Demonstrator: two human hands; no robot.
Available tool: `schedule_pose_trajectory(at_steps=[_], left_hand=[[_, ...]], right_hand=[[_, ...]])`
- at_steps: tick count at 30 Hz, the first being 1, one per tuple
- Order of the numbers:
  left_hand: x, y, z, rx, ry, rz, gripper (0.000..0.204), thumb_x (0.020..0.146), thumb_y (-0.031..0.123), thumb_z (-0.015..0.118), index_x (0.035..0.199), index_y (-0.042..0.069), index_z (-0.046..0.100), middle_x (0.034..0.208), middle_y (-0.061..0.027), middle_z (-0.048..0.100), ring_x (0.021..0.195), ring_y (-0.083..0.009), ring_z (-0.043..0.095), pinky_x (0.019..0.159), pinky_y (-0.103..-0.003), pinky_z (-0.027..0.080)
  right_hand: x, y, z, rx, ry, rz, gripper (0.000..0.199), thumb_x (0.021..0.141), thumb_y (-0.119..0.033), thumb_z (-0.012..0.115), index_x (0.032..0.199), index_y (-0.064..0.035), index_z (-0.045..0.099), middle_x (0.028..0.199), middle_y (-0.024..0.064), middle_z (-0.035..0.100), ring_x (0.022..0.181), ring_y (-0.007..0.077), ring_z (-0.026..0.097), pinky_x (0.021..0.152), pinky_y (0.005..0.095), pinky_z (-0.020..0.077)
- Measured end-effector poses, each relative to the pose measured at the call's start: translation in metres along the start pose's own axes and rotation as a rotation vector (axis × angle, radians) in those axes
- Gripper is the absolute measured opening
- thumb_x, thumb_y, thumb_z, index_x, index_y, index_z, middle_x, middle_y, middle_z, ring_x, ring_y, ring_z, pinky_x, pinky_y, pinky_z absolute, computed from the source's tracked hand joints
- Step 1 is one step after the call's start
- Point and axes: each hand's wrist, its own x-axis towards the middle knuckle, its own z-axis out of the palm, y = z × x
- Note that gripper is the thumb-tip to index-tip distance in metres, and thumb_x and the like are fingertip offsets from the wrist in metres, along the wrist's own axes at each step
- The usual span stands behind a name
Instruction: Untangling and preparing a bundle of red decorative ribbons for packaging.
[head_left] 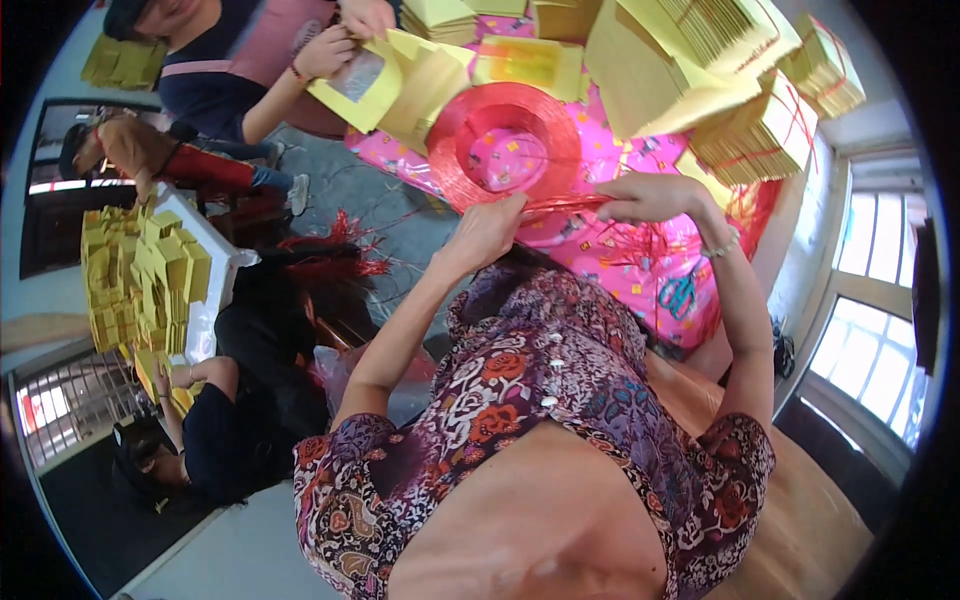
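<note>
A bundle of red plastic twine stretches between my two hands, in front of my body. My left hand is closed, gripping its left end. Pinched fingers of my right hand grip the right end; the exact hold of the fingertips is partly hidden. Just beyond the hands lies a large ring-shaped roll of the same red twine. It rests on a table with a shiny pink patterned cover. Loose red strands hang below my right hand. Teal-handled scissors lie nearer me on the right.
Yellow paper stacks tied with red twine stand at the table's far right. A co-worker's hands hold a yellow paper piece across the table. Another table with yellow stacks is at left, with other people beside it. Red strands hang nearby.
</note>
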Motion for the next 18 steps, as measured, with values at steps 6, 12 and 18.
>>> schedule_pose_trajectory(at_steps=[6,12,18], left_hand=[[-0.034,-0.036,-0.014,0.027,0.153,-0.107,0.014,0.079,0.006,0.049,0.092,0.003,0.045,0.069,-0.0214,0.053,0.069,-0.042,0.054,0.057,-0.048,0.041],[-0.034,-0.044,-0.025,0.205,0.013,-0.038,0.032,0.079,0.019,0.059,0.107,0.006,0.05,0.097,-0.017,0.055,0.096,-0.0335,0.052,0.082,-0.044,0.038],[0.008,0.046,-0.036,0.066,0.078,0.125,0.086,0.068,0.041,0.071,0.133,0.002,0.029,0.119,-0.0201,0.045,0.113,-0.0335,0.043,0.101,-0.048,0.022]], right_hand=[[-0.024,0.001,-0.014,0.158,0.063,0.126,0.031,0.093,-0.032,0.045,0.095,-0.0017,0.052,0.07,0.0023,0.049,0.061,0.0083,0.046,0.055,0.0257,0.0416],[-0.001,0.008,-0.011,-0.243,0.151,-0.013,0.031,0.093,-0.03,0.042,0.09,0.0,0.051,0.076,0.0142,0.056,0.069,0.0251,0.054,0.067,0.0363,0.0437],[0.021,-0.041,0.003,-0.426,0.128,0.093,0.032,0.088,-0.03,0.044,0.094,0.0003,0.052,0.085,0.0232,0.058,0.081,0.0391,0.056,0.073,0.0445,0.0435]])
